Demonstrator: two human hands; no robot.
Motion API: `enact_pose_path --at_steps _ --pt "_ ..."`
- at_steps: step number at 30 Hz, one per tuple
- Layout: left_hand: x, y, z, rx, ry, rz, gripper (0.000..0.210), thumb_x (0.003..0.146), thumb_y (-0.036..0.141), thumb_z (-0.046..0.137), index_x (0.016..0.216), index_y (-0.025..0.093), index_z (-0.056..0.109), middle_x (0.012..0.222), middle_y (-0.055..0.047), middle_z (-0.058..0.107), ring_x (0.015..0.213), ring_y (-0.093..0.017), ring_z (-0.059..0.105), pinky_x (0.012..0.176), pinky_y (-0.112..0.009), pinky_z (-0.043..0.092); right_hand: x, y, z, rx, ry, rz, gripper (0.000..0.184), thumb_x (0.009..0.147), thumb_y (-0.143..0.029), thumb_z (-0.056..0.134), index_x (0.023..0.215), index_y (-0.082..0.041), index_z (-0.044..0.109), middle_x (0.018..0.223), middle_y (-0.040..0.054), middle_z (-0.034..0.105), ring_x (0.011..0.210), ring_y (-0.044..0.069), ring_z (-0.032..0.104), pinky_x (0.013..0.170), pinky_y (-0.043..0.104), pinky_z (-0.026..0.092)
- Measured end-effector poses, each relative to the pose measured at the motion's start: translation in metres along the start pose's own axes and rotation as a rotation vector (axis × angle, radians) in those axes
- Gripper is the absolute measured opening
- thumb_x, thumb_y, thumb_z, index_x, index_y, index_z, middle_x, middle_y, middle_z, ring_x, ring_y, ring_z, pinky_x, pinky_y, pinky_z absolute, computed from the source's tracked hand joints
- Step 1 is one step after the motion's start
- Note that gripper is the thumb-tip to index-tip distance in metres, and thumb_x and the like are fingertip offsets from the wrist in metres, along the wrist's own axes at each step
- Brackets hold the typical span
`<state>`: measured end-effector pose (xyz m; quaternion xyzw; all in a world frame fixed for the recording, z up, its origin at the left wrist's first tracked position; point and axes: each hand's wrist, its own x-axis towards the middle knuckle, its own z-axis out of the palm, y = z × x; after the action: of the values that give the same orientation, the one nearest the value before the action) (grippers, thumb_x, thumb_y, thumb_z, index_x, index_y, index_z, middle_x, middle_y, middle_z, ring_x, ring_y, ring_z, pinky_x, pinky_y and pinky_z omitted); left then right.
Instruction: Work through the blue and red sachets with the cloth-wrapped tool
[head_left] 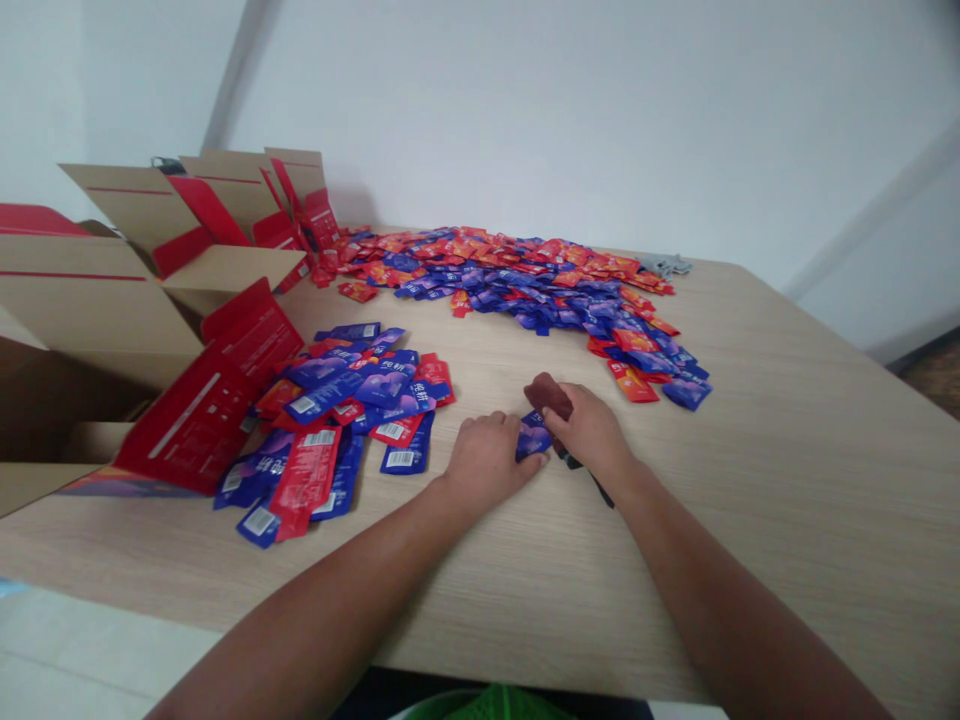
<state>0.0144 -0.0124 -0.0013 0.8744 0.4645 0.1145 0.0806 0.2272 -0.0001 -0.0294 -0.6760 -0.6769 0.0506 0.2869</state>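
Observation:
A single blue sachet (532,437) lies flat on the table between my two hands. My left hand (484,458) has its fingers and thumb at the sachet's left edge, holding it down against the tabletop. My right hand (596,432) is closed around a reddish-brown object (550,396) over the sachet's right part; its exact kind is unclear. Dark pieces (570,458) show under that hand, partly covered by it. To the left of my left hand lies a loose pile of blue and red sachets (382,385), several with barcodes facing up.
A long heap of blue, red and orange sachets (525,275) stretches along the back of the wooden table (787,480). Open cardboard boxes (90,300) with raised flaps crowd the left side. Grey scraps (667,265) lie at the heap's far right end, before a white wall.

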Motion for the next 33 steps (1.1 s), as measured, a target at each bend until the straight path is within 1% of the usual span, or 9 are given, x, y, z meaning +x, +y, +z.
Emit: enact_pose_path --at_steps 3,8,13,22,24,28,33 --pt "0.000 0.001 -0.001 -0.002 -0.005 -0.009 0.046 0.095 0.061 0.066 0.113 0.019 0.069 0.109 -0.013 0.073 0.103 -0.034 0.070 0.092 -0.049 0.052 0.000 0.001 -0.001 -0.020 0.006 0.028 0.032 0.092 -0.033 0.070 0.122 -0.022 0.072 0.112 0.0096 0.076 0.097 0.029 0.070 0.080 0.037 0.047" --pt "0.000 0.001 -0.002 0.004 -0.003 -0.005 0.046 0.095 0.061 0.066 0.113 0.019 0.069 0.107 -0.012 0.074 0.101 -0.034 0.070 0.089 -0.048 0.052 0.000 0.001 -0.004 -0.046 0.011 0.056 0.029 0.094 -0.033 0.069 0.121 -0.022 0.072 0.113 0.0092 0.075 0.098 0.028 0.070 0.080 0.036 0.047" --pt "0.000 0.001 -0.002 0.004 0.006 0.002 0.044 0.095 0.060 0.066 0.111 0.019 0.069 0.107 -0.012 0.074 0.100 -0.033 0.070 0.088 -0.047 0.052 -0.001 -0.002 -0.005 -0.043 0.002 0.024 0.032 0.095 -0.032 0.068 0.125 -0.021 0.071 0.116 0.0097 0.075 0.103 0.028 0.069 0.085 0.036 0.049" --pt "-0.001 0.000 -0.001 -0.007 0.003 -0.003 0.045 0.094 0.061 0.068 0.112 0.020 0.070 0.107 -0.012 0.073 0.100 -0.033 0.069 0.089 -0.046 0.051 -0.002 -0.006 -0.004 0.007 -0.041 -0.058 0.034 0.094 -0.032 0.069 0.126 -0.020 0.070 0.114 0.0085 0.075 0.102 0.027 0.069 0.087 0.037 0.048" --pt "-0.001 -0.001 -0.001 -0.010 0.004 0.001 0.045 0.094 0.060 0.068 0.112 0.019 0.070 0.106 -0.012 0.073 0.099 -0.032 0.069 0.089 -0.046 0.051 -0.002 -0.005 -0.004 0.006 -0.046 -0.042 0.032 0.094 -0.032 0.069 0.124 -0.021 0.071 0.112 0.0080 0.076 0.100 0.027 0.069 0.085 0.036 0.047" --pt "-0.001 -0.002 -0.002 -0.017 0.005 0.013 0.044 0.096 0.060 0.066 0.111 0.019 0.072 0.104 -0.012 0.072 0.098 -0.032 0.069 0.089 -0.046 0.051 0.000 0.000 -0.007 -0.019 -0.030 0.036 0.027 0.095 -0.033 0.069 0.120 -0.023 0.072 0.108 0.0074 0.076 0.095 0.026 0.069 0.079 0.035 0.046" --pt "-0.001 -0.006 -0.001 -0.038 -0.011 0.024 0.045 0.097 0.060 0.067 0.118 0.021 0.076 0.107 -0.012 0.071 0.101 -0.032 0.069 0.091 -0.045 0.051 0.003 0.008 -0.010 -0.066 0.022 0.101 0.028 0.094 -0.033 0.069 0.121 -0.023 0.072 0.109 0.0094 0.076 0.099 0.028 0.070 0.081 0.036 0.047"
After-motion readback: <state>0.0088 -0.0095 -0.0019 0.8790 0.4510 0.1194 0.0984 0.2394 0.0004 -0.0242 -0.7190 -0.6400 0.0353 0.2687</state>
